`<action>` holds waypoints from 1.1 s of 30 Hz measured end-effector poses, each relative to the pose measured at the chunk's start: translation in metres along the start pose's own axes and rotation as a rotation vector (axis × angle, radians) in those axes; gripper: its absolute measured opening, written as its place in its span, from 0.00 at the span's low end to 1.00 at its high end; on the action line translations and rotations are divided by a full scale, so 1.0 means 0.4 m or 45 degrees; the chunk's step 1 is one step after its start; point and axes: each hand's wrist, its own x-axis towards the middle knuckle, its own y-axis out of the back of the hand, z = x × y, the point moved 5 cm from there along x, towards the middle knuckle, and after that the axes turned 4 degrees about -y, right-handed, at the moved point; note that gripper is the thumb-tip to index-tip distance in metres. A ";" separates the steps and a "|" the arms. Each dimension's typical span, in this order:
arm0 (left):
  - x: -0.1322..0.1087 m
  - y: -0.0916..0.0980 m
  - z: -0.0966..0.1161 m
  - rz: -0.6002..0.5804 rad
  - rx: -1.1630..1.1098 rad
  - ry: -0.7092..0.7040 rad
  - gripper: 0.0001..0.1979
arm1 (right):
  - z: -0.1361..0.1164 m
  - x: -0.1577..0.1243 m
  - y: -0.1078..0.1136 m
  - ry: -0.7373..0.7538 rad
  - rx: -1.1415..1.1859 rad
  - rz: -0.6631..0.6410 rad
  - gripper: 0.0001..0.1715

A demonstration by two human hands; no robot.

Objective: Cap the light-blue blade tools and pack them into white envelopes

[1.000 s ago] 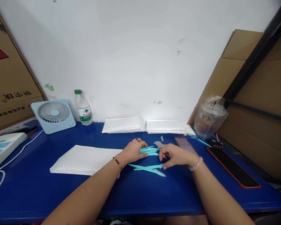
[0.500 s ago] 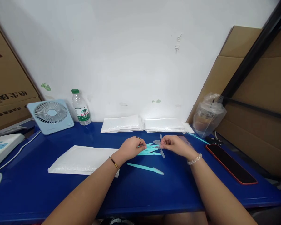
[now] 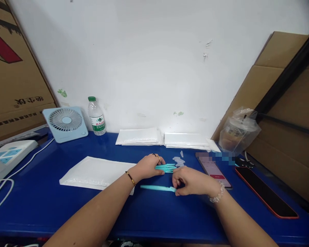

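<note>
My left hand (image 3: 149, 167) is closed around the near end of a bunch of turquoise eyebrow razors (image 3: 167, 167) lying on the blue table. In front of the bunch, a single eyebrow razor (image 3: 154, 187) lies sideways. The thumb and fingers of my right hand (image 3: 194, 181) pinch its right end, which they partly cover. Several small clear razor caps (image 3: 179, 161) lie loose just behind the bunch. A white padded envelope (image 3: 92, 173) lies flat to the left, partly under my left forearm.
Stacks of white padded envelopes (image 3: 139, 136) lie along the wall. A blue fan (image 3: 65, 121) and a water bottle (image 3: 96, 118) stand at the back left, near a power strip (image 3: 10, 156). On the right are a lit phone (image 3: 213, 169), a dark phone (image 3: 266, 192) and a bagged drink cup (image 3: 238, 132).
My right hand has moved from the clear caps toward me, onto the end of the single razor. My left hand stays at the bunch, now gathered more neatly. The view has shifted slightly.
</note>
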 end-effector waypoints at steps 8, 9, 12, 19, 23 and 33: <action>-0.022 0.036 0.062 -0.016 -0.127 -0.073 0.19 | 0.030 -0.001 0.049 -0.158 0.256 0.374 0.08; -0.022 0.033 0.062 -0.058 -0.109 -0.065 0.19 | 0.037 -0.003 0.056 -0.172 0.314 0.414 0.10; -0.021 0.038 0.048 -0.033 -0.089 -0.030 0.20 | 0.067 -0.012 0.079 -0.217 0.465 0.534 0.14; -0.014 0.061 0.017 0.113 -0.234 0.036 0.23 | 0.151 -0.037 0.126 -0.231 0.879 1.004 0.18; -0.013 0.060 0.013 0.172 -0.060 0.046 0.19 | 0.153 -0.018 0.104 -0.258 1.180 0.921 0.21; -0.014 0.067 0.011 0.239 0.064 0.046 0.19 | 0.160 -0.006 0.087 -0.269 1.253 0.885 0.19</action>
